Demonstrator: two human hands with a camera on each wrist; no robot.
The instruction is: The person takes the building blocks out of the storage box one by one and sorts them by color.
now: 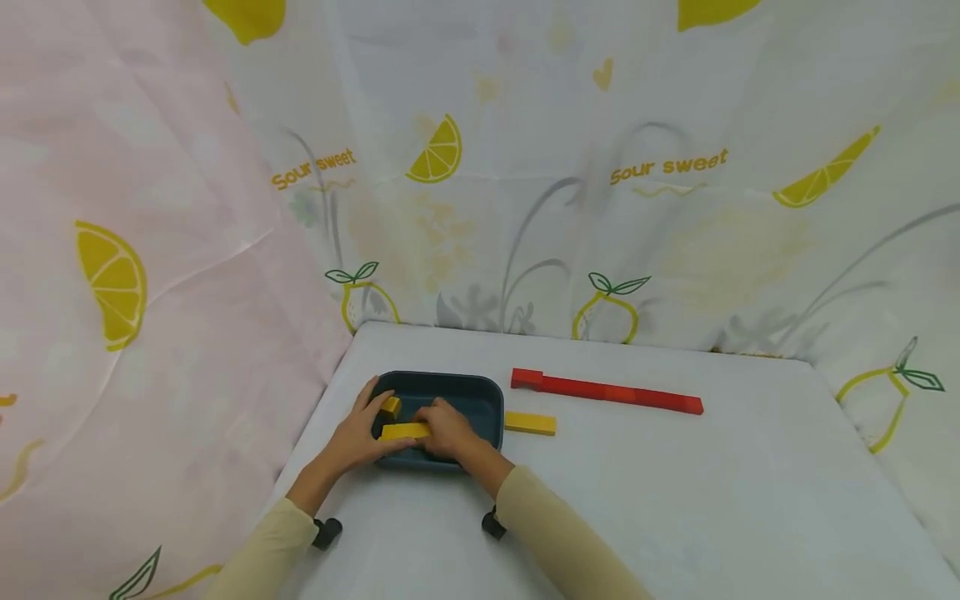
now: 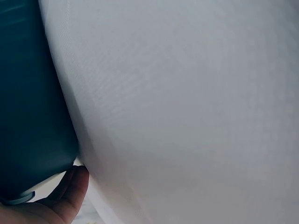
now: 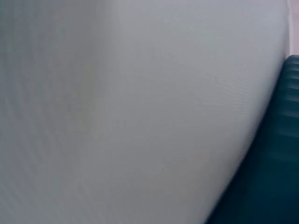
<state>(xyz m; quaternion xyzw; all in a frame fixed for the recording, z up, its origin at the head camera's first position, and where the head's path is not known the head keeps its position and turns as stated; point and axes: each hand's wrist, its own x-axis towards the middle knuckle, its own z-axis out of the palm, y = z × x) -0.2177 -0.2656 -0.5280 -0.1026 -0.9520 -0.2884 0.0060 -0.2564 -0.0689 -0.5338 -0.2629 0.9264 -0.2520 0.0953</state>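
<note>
A dark teal tray [image 1: 491,400] with rounded corners sits on the left part of the table. Inside it, my right hand [image 1: 447,431] pinches the right end of a long yellow block [image 1: 403,431]. My left hand [image 1: 356,435] spreads over the tray's left rim, its thumb stretched along the near side of that block. Its fingertips are right at a smaller-looking yellow piece [image 1: 392,406]. The left wrist view shows fingers [image 2: 72,189] at the outer corner of the tray wall [image 2: 32,102]. Only the tray's ribbed outer wall [image 3: 271,158] and tablecloth show in the right wrist view.
Just right of the tray lies another yellow block [image 1: 530,423]. Farther back, several red blocks [image 1: 600,390] form a long line with a wider piece at its left end. A white cloth covers the table [image 1: 675,500]; a lemon-print curtain [image 1: 510,167] hangs behind it.
</note>
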